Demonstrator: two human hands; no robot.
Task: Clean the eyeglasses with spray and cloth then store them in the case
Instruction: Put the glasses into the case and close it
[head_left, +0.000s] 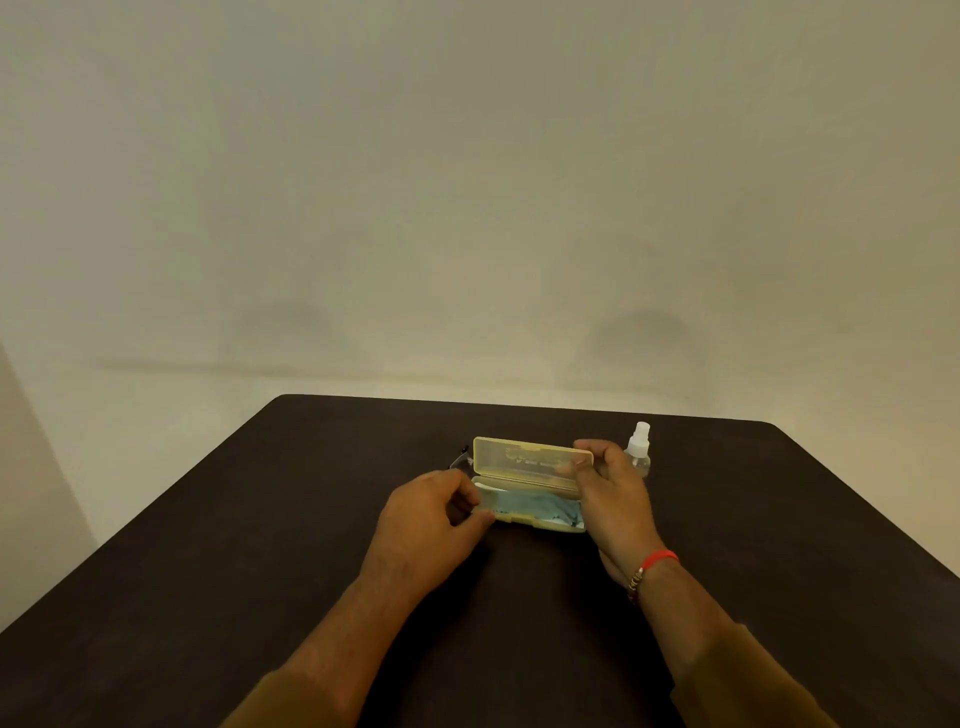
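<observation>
A translucent yellow eyeglass case (530, 460) stands open in the middle of the dark table (260, 545), its lid raised. A blue-grey cloth (537, 506) lies inside the lower half. My left hand (436, 512) grips the case's left front edge. My right hand (610, 491) pinches the right end of the lid. The eyeglasses (460, 460) lie behind the case's left end, mostly hidden; only a dark temple tip and part of the frame show. A small clear spray bottle (638, 449) stands upright just behind my right hand.
The table's far edge runs just behind the case and bottle, with a plain pale wall beyond. My right wrist wears a red band and a beaded bracelet (654, 566).
</observation>
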